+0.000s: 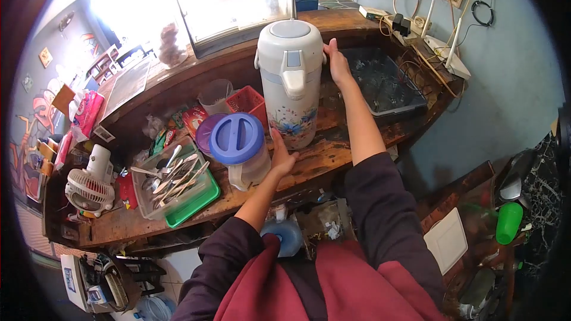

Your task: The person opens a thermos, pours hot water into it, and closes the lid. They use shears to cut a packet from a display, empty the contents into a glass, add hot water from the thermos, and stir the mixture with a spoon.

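A tall white airpot (290,95) with a floral print stands upright on the wooden counter, its spout facing me. My right hand (338,65) grips its upper right side by the handle joint, fingers partly hidden behind it. Low on its left side, my left hand (283,154) is closed against the base, and some of its fingers are out of sight. Just left of that hand is a clear pitcher (251,169) with a blue lid (237,138). A red plastic basket (247,104) sits behind the pitcher.
Spoons and forks fill a clear bin (143,199) over a green tray (196,205). A small fan (90,187) stands far left. Right of the airpot lies a dark tray (380,80). Routers and cables (443,53) crowd the right corner. A water jug (288,239) stands below the counter.
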